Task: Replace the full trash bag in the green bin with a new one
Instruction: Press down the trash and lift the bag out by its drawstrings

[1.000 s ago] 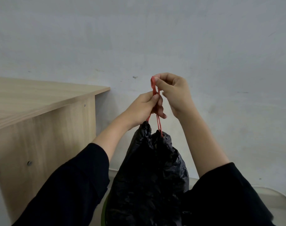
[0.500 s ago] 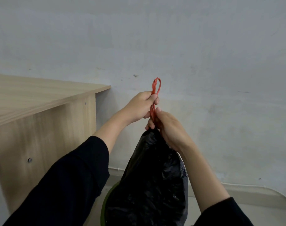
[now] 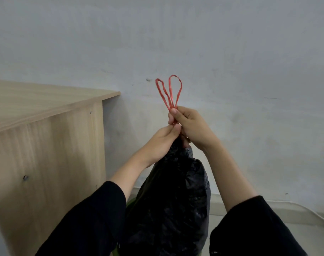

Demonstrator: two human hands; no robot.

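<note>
One black trash bag (image 3: 174,196) is hanging gathered at its neck, held up in front of the wall (image 3: 231,52) w/ both hands. Right hand (image 3: 191,127) is pinching the red drawstring (image 3: 169,93) just above the neck, its grip pressed tight on the strands; two red loops are sticking up above it. Left hand (image 3: 160,143) is closing its grip on the bag's neck right below, thumb touching the right hand's fingers. Two black sleeves (image 3: 94,224) are showing at bottom. A sliver of the green bin (image 3: 130,201) is peeking out beside the bag, lower left. One light wood surface (image 3: 37,100) is standing to the left, against the wall.
</note>
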